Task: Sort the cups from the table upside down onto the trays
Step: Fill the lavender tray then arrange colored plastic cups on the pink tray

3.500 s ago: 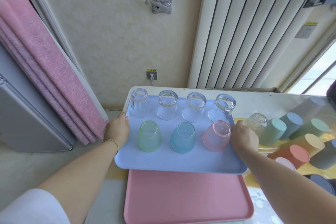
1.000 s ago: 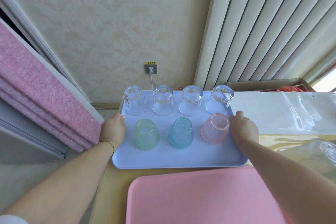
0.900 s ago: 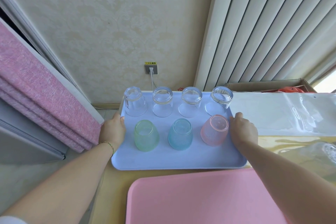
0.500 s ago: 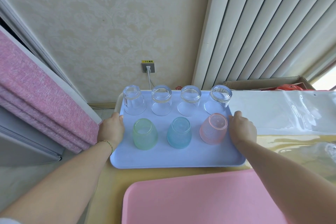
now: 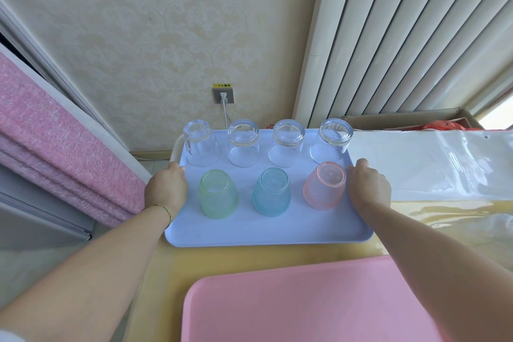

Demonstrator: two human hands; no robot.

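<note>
— Cups: where are they, measured from the hands?

— Between them. The left hand grips the left rim of the blue tray, with the thumb on top and the fingers hidden underneath. The right hand clamps the right rim the same way.

— And on that tray?

— Seven cups, all upside down. The near row has three tinted ones: green cup, blue cup and pink cup, the pink one just beside the right thumb. The far row is four clear glasses.

— Is the tray resting or lifted?

— I cannot tell.

— How many trays?

— Two. The pink tray lies nearer the person on the yellow table, apart from the blue one.

— Further out?

— One clear plastic sheet on the right, one cardboard box behind it, and one wall socket with a plug in it.
</note>
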